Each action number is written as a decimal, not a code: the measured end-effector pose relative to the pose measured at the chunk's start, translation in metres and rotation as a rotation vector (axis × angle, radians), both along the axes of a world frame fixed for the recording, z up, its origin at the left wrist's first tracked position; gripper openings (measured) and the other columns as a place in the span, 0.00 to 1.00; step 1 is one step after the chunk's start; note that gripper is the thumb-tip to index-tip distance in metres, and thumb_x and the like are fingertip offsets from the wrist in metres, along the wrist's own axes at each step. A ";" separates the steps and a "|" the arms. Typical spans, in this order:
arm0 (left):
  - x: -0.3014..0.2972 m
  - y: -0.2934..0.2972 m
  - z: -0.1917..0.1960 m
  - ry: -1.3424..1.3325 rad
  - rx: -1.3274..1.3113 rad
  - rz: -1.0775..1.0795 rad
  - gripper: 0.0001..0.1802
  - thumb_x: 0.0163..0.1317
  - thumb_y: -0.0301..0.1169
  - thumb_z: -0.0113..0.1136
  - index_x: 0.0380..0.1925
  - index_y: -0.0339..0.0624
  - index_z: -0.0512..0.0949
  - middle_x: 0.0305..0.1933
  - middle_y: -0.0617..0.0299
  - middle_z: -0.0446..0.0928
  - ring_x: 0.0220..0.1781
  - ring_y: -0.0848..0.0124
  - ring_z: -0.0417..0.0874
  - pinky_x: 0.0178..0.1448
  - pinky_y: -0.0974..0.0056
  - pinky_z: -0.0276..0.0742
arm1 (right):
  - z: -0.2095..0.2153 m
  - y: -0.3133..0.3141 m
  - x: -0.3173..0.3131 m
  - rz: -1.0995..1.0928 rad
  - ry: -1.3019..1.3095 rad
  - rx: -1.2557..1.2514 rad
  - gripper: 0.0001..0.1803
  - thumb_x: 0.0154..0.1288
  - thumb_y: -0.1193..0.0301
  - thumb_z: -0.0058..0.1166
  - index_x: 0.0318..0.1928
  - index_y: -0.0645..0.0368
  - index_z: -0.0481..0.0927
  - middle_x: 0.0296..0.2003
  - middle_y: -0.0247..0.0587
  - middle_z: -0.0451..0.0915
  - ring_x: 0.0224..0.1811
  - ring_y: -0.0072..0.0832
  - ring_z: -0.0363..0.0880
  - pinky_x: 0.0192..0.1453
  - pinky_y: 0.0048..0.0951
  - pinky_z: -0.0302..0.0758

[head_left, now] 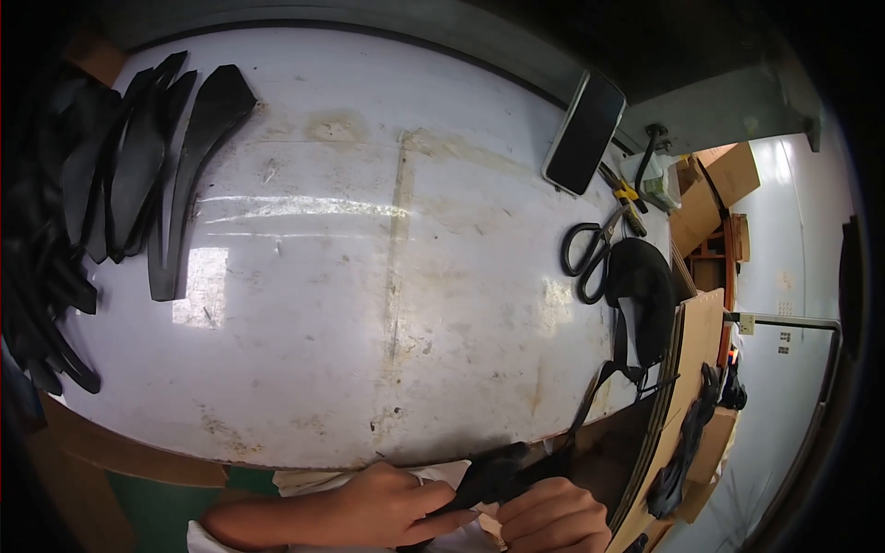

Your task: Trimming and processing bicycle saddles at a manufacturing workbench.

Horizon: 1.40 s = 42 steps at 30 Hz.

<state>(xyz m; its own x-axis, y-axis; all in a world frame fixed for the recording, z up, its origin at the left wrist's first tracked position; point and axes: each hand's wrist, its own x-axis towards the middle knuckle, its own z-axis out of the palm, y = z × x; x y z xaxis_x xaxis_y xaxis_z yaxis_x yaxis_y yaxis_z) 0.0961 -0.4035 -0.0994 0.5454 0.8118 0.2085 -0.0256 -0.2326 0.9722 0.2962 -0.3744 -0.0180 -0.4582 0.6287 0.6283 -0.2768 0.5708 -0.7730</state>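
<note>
Low in the view, at the table's near edge, my left hand [396,505] reaches across with its fingers closed on a piece of black material [493,473]. My right hand [553,516] is curled beside it, knuckles up, gripping the same black piece. Most of that piece is hidden by my fingers and lies in shadow, so its full shape does not show. A thin black strap [590,398] hangs over the table edge near my right hand, close to a rounded black item [643,288] lying at the table's right side.
Long black cut pieces [129,175] are heaped along the left of the white table [304,304]. At the right lie black-handled scissors [599,263], a yellow-handled tool [629,195] and a propped phone [586,129]. Cardboard [687,378] stands past the right edge.
</note>
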 end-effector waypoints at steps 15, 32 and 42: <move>-0.001 0.000 -0.002 -0.049 -0.028 -0.103 0.17 0.66 0.36 0.68 0.28 0.39 0.71 0.14 0.53 0.72 0.16 0.51 0.78 0.19 0.53 0.71 | -0.004 -0.012 -0.029 0.052 -0.041 -0.045 0.07 0.60 0.81 0.62 0.30 0.65 0.75 0.20 0.40 0.77 0.18 0.34 0.78 0.26 0.36 0.80; 0.002 -0.002 0.005 0.074 -0.075 -0.111 0.19 0.60 0.40 0.71 0.23 0.41 0.74 0.16 0.53 0.75 0.17 0.52 0.79 0.21 0.54 0.73 | -0.027 -0.056 -0.040 -0.338 0.363 -0.014 0.14 0.76 0.66 0.55 0.37 0.56 0.65 0.23 0.37 0.75 0.21 0.28 0.78 0.25 0.31 0.82; 0.003 -0.003 0.005 0.058 -0.077 -0.075 0.17 0.58 0.39 0.72 0.24 0.42 0.73 0.17 0.54 0.76 0.18 0.55 0.80 0.22 0.53 0.74 | -0.024 -0.054 -0.053 -0.445 0.296 -0.029 0.13 0.75 0.70 0.53 0.34 0.58 0.64 0.24 0.39 0.75 0.21 0.31 0.77 0.27 0.36 0.82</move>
<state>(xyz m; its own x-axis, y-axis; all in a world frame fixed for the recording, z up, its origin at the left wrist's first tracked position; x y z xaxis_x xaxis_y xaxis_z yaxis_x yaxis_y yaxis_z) 0.0992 -0.4068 -0.0943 0.6148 0.7805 0.1133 0.0163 -0.1562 0.9876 0.2435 -0.4288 -0.0420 0.0507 0.7406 0.6700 -0.2213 0.6625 -0.7156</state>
